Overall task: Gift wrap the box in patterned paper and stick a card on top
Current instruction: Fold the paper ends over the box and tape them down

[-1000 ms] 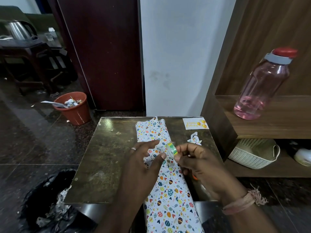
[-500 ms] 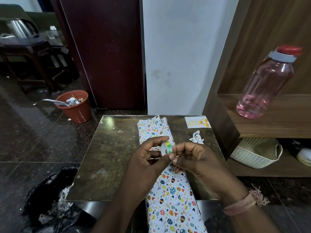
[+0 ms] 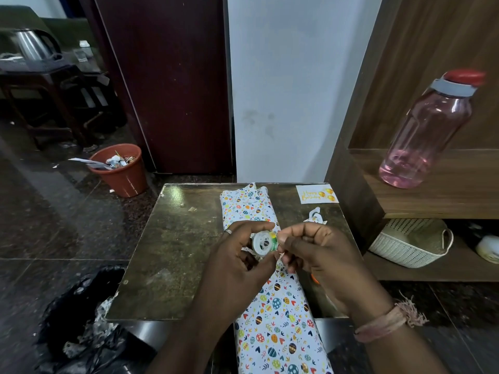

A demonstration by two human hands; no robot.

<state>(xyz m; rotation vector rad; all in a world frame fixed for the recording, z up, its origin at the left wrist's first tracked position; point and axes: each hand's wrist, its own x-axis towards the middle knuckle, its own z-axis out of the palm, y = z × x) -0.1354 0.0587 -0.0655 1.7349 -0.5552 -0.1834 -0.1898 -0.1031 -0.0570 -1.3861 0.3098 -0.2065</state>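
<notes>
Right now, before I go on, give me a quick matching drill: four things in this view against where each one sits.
Things:
1. tape roll
2. birthday card
3. pink bottle
4. white basket

Places:
A. on the lower shelf, under the wooden ledge
B. flat on the table's far right corner
C. between the left hand and the right hand, above the wrapped box
D. standing on the wooden ledge to the right

Pairs: 1-C, 2-B, 3-D, 4-A
</notes>
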